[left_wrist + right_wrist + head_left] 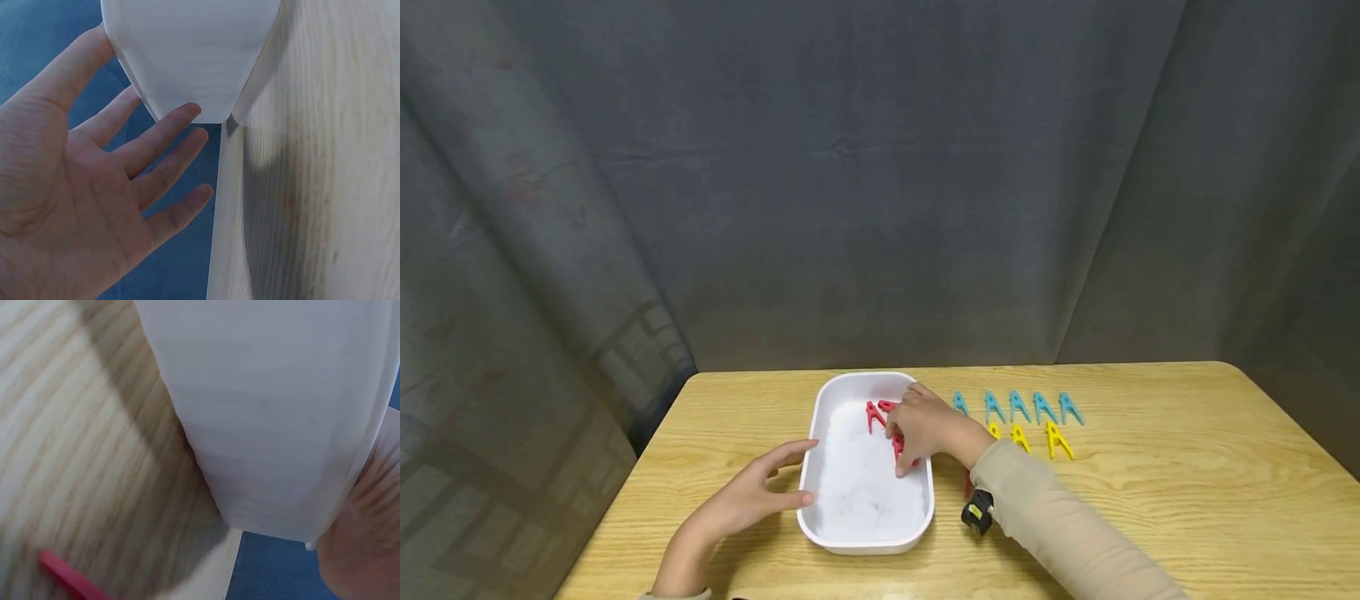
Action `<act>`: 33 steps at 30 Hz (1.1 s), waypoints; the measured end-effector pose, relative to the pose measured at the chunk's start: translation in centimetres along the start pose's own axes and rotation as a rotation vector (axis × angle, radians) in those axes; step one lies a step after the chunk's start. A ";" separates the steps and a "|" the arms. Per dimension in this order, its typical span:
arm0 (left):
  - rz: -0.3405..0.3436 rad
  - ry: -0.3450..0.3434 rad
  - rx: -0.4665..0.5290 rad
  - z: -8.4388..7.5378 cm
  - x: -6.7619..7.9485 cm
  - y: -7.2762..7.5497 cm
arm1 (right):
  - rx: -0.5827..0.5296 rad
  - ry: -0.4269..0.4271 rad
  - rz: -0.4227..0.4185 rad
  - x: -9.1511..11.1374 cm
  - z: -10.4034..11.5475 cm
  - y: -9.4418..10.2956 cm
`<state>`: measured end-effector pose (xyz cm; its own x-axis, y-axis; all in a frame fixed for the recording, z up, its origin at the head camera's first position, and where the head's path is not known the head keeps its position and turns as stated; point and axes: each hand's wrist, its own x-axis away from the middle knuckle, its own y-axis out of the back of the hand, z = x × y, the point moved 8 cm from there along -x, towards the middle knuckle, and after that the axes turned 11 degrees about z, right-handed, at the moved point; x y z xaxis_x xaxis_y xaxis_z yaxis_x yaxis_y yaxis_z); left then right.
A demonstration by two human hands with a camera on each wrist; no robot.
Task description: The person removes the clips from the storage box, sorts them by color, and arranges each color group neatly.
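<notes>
A white tray (pixel 868 540) rests on the table with several red clothespins (pixel 874 415) inside, toward its far right. My right hand (pixel 928 425) reaches over the tray's right rim, thumb and fingers bent about a red clothespin (pixel 897 445) near that wall; I cannot tell whether they pinch it. Part of this clothespin is hidden under the hand. In the right wrist view, the tray's outer wall (pixel 269 425) covers most of the hand. Beside the left rim is my left hand (pixel 745 496), fingers spread and relaxed, fingertips at the tray's side (pixel 187 62).
Right of the tray, blue clothespins (pixel 1017 406) stand in a row on the table (pixel 1187 467), with yellow clothespins (pixel 1057 440) in front of them. Another red clothespin (pixel 967 483) lies near my right wrist, partly covered by the sleeve. A grey curtain (pixel 880 208) hangs behind the table.
</notes>
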<state>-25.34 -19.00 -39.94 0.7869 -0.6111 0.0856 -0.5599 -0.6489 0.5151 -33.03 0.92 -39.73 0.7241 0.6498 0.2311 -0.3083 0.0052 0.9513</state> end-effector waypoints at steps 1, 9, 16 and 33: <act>0.000 0.001 -0.001 0.0 0.0 0.0 | -0.001 -0.002 0.000 -0.1 0.0 0.0; -0.005 0.009 0.001 0.1 0.1 0.0 | -0.053 0.022 -0.048 0.1 -0.3 0.0; -0.003 0.015 0.001 0.1 -0.1 0.0 | -0.129 0.110 -0.145 0.7 -0.5 0.8; 0.007 0.017 0.012 0.2 -0.2 0.2 | -0.311 0.236 -0.351 4.6 -0.3 3.3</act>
<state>-25.66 -19.04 -40.02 0.7873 -0.6078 0.1036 -0.5684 -0.6504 0.5039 -30.88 4.12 -35.56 0.6692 0.7217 -0.1772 -0.2664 0.4556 0.8494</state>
